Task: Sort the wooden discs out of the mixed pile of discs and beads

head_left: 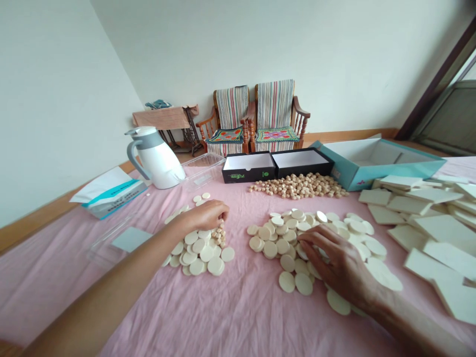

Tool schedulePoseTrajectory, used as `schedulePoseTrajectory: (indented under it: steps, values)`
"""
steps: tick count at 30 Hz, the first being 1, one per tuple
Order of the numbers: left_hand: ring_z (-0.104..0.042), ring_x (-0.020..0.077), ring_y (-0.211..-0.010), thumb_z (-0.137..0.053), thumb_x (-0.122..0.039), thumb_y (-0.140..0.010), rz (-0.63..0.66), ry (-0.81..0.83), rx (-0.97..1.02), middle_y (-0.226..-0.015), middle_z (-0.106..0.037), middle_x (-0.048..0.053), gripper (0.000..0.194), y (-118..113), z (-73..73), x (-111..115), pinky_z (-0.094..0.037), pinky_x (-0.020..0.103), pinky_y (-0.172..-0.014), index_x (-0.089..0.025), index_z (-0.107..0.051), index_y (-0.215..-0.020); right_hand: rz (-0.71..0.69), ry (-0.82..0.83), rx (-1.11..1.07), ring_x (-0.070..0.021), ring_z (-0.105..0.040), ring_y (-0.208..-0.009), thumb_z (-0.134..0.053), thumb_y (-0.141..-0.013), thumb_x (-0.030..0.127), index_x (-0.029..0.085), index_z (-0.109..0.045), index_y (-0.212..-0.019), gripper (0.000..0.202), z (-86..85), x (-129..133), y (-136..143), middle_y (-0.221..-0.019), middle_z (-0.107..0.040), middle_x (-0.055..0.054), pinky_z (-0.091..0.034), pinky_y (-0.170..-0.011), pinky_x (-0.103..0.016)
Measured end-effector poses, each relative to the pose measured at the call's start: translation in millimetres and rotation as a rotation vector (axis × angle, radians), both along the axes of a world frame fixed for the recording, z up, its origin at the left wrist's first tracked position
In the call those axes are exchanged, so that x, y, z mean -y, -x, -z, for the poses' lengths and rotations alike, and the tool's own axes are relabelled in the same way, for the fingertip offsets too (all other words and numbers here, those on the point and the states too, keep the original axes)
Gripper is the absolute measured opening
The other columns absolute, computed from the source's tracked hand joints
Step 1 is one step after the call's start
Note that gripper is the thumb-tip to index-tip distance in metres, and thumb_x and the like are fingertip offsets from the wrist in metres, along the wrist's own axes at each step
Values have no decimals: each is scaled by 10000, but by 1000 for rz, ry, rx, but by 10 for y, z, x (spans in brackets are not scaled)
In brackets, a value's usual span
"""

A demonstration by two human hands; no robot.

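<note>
My left hand [208, 214] is closed above the left pile of cream round discs [199, 248]. Its fingers curl downward just over a few small wooden pieces [219, 236] lying on those discs; whatever it may hold is hidden. On the right, my right hand [334, 253] rests over a larger pile of similar discs [282, 233]. Its fingers are bent, with the thumb and fingertips at the discs in the middle of that pile. Whether a disc is gripped there is hidden by the hand.
Behind the right pile lie many small wooden pieces [303, 186], backed by two black boxes [248, 174]. A turquoise box [383, 171] and stacked cream square tiles [446, 233] fill the right. A white jug [158, 161], a tissue pack [111, 196] and clear plastic trays [203, 166] stand left on pink cloth [238, 317].
</note>
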State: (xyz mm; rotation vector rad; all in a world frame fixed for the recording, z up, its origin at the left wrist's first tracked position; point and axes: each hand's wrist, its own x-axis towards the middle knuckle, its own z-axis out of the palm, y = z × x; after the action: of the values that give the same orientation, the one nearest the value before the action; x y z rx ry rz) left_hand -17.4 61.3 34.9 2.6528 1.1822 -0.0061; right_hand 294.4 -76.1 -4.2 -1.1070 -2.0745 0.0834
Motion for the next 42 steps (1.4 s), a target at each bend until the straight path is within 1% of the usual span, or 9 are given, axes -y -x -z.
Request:
schedulePoseTrajectory:
  steps: [7,12,14,17,21,25,32,37,42]
  values:
    - [-613,136,-654,-555,-35,-623,-115,-97,185,-691,-666,2,181,-529,34,-407,-446,200,-611,-154,-667,-702,2,23,-11,-173,-570,-778,-485,-894,168,192,-599,-931,122,-2,7,-15,-855,-602,-65,-469,-681,-303]
    - [-657,140,-785,-509,-61,-731,-233,-190,363,-989,-690,72,286,-919,77,-622,-499,220,-709,-131,-644,-974,20,20,-3,-175,-565,-795,-486,-896,166,194,-594,-949,124,-19,8,-39,-874,-602,-69,-471,-693,-307]
    - [-660,133,-814,-477,-56,-750,-252,-198,400,-1086,-665,92,343,-903,61,-628,-504,220,-731,-125,-615,-1057,28,16,1,-177,-567,-803,-487,-897,171,194,-596,-955,125,-22,7,-45,-886,-604,-71,-471,-701,-309]
    - [-656,132,-766,-501,-70,-732,-207,-138,371,-942,-705,60,259,-671,18,-532,-499,205,-696,-128,-660,-928,26,22,2,-174,-567,-797,-488,-898,174,193,-600,-957,128,-23,10,-38,-881,-604,-69,-468,-695,-305]
    - [-631,119,-644,-583,-62,-642,-81,22,239,-694,-695,-7,155,-229,-65,-229,-460,173,-604,-152,-680,-722,2,39,3,-168,-569,-777,-480,-903,183,193,-611,-940,137,-28,17,-8,-846,-604,-63,-464,-667,-291]
    - [-604,117,-630,-586,-60,-625,23,109,-14,-667,-669,-16,151,2,-133,73,-399,176,-568,-159,-665,-708,-20,50,19,-164,-569,-775,-480,-904,190,189,-614,-938,139,-24,18,8,-844,-603,-59,-462,-672,-288]
    - [-577,126,-644,-560,-60,-629,33,37,-124,-702,-651,-5,159,-11,-65,109,-367,200,-569,-172,-646,-702,-26,54,18,-159,-547,-790,-490,-901,164,186,-598,-962,127,-16,11,9,-864,-588,-58,-449,-684,-288]
    - [-555,117,-577,-598,-73,-569,61,55,-115,-622,-634,-26,132,-86,-32,-59,-349,196,-521,-174,-647,-638,-32,56,4,-153,-540,-785,-491,-901,158,186,-596,-960,123,-38,35,-1,-854,-582,-52,-443,-677,-285]
    - [-578,115,-583,-605,-50,-560,15,-14,40,-599,-638,-34,150,-397,-21,-344,-388,180,-537,-162,-664,-641,-32,74,-2,-156,-534,-772,-478,-905,163,184,-596,-919,120,-47,41,0,-850,-582,-55,-441,-675,-292]
